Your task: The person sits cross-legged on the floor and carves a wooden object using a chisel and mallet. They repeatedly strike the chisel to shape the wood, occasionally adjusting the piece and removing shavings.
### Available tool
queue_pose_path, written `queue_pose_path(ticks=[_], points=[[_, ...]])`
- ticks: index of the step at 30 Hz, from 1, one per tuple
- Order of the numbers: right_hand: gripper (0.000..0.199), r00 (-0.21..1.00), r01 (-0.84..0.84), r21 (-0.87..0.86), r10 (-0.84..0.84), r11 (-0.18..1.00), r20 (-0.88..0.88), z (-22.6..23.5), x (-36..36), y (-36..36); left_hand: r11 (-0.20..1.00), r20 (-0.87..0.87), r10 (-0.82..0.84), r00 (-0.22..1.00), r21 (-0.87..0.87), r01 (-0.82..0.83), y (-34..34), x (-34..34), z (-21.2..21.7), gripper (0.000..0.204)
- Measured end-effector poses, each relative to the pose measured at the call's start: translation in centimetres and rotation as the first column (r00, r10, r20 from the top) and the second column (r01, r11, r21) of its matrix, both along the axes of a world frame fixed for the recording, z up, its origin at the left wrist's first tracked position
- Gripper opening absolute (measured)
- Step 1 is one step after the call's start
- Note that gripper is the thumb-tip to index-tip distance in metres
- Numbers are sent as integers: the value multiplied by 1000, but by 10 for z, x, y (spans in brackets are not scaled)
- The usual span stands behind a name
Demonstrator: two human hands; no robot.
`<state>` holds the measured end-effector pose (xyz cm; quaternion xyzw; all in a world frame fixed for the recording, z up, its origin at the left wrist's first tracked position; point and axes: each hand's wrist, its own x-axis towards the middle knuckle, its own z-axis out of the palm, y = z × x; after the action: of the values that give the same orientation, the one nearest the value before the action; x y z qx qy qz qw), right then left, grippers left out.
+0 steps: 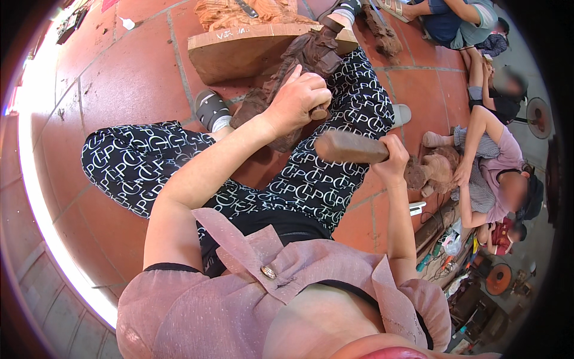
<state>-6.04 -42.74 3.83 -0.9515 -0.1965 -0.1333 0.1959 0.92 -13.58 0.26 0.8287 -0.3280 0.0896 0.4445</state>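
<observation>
My left hand (299, 100) is closed around a chisel, of which only the round wooden handle end (319, 112) shows; its blade is hidden. Its index finger stretches along a dark brown wood carving (311, 55), which leans between my legs with its lower part near my shoe. In my right hand (392, 159) is a thick brown wooden mallet (350, 147), fingers wrapped round its narrow end. The mallet's blunt head points left, a little below and apart from the chisel handle.
A pale wood slab (263, 48) bears an orange-toned carving (239, 15) with a tool on it. Another dark carving (382, 39) lies beyond my foot. At right, a person (502, 143) holds a carving (433, 170); more people sit behind. Cables, tools and an orange fan (498, 279) stand lower right.
</observation>
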Motion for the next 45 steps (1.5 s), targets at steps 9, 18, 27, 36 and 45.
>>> queue_pose_path(ticks=[9,18,27,36,45], points=[[27,995,66,80,-59,995,-86,-7,-9,3,984,78,173,982,-60,-169,-4,-21,16,18],[36,916,329,322,-218,888,-336,-10,-15,13,254,-754,-1,657,-636,-729,60,18,26,14],[41,804,530,506,-211,681,-556,-17,-9,11,180,-693,97,714,-693,-698,76,23,-4,30],[42,818,509,493,-218,706,-532,-21,-13,11,265,-705,37,708,-677,-687,54,20,-7,32],[41,832,491,471,-235,733,-502,-17,-13,16,293,-700,43,713,-673,-679,51,27,-7,32]])
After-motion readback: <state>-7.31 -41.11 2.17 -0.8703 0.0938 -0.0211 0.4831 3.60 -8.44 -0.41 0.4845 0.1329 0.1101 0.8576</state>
